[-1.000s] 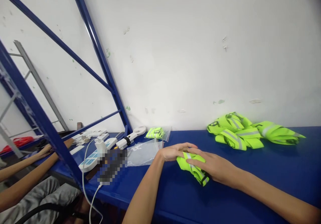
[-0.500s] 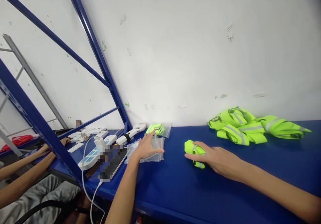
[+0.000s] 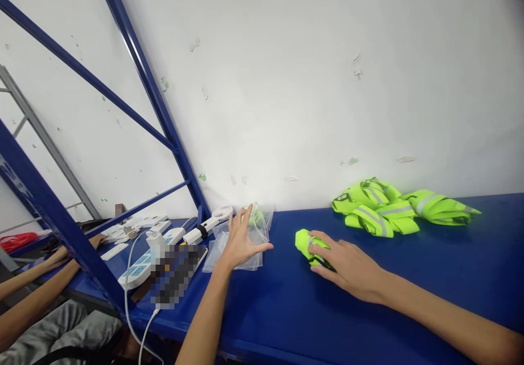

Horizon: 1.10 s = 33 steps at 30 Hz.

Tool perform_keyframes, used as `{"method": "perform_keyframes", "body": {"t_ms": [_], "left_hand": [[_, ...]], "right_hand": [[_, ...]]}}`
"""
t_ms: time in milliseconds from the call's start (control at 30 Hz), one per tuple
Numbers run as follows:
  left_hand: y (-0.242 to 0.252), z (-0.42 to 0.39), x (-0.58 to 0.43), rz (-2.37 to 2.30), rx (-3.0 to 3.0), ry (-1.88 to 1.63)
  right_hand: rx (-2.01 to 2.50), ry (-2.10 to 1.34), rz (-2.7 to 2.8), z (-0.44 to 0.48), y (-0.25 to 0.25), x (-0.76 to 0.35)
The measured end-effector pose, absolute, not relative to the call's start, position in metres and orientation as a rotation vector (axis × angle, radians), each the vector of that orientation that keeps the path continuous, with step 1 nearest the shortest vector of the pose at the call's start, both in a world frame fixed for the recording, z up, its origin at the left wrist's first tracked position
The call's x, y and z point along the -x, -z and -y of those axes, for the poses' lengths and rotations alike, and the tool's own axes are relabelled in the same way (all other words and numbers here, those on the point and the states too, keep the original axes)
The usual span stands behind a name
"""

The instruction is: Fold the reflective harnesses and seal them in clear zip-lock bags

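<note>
My left hand [image 3: 239, 245] has its fingers spread and thumb stretched out over clear plastic bags [image 3: 210, 256]. One bag's edge is raised between its fingertips and thumb; I cannot tell if they touch it. Behind that bag, a small neon-yellow folded bundle [image 3: 257, 215] shows through the plastic near the wall. My right hand [image 3: 347, 267] is curled round a rolled neon-yellow reflective strap [image 3: 305, 242] on the blue table [image 3: 278, 310]. Its grey band and a black edge show by the fingers, while the palm hides the rest.
More neon-yellow reflective straps [image 3: 380, 209] lie heaped by the wall at the right. Left of my left hand are a small white fan [image 3: 223, 213], a power strip [image 3: 137, 269] with cables, and a blue rack post [image 3: 61, 234]. Another person's arms [image 3: 45, 294] rest farther left.
My left hand has opened wider and a clear bag's edge has come up beside it. The right hand has closed further over the rolled strap. The camera view has shifted slightly.
</note>
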<state>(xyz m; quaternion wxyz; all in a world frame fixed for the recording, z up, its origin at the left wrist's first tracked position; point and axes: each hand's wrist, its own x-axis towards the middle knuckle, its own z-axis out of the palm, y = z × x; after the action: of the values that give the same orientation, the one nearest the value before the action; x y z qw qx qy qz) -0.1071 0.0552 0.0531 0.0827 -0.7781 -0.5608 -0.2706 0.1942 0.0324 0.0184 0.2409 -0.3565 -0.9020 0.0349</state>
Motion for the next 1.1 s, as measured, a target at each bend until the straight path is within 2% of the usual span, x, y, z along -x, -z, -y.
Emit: {"method": "perform_keyframes", "body": {"t_ms": [167,267,400,533,800,1100], "left_hand": [[-0.047,-0.065,0.062,1.472,2.629,0.719],[-0.042,-0.080,0.039,1.443,2.676,0.711],[-0.032,-0.097,0.012,1.385,2.726,0.714],[-0.013,-0.099,-0.002,1.397,2.874,0.565],[-0.001,-0.087,0.001,1.498,2.833,0.597],[-0.006,-0.081,-0.008,1.367,2.679,0.837]], "right_hand": [[1.079,-0.555,1.861,-0.057,-0.013,-0.198],[1.145,-0.709,1.534,-0.073,-0.014,-0.212],[1.065,-0.904,1.243,-0.084,-0.017,-0.223],[0.944,-1.131,1.133,-0.087,-0.014,-0.223],[0.987,-1.172,1.156,-0.091,-0.008,-0.230],[1.010,-1.227,1.083,-0.086,-0.011,-0.226]]}}
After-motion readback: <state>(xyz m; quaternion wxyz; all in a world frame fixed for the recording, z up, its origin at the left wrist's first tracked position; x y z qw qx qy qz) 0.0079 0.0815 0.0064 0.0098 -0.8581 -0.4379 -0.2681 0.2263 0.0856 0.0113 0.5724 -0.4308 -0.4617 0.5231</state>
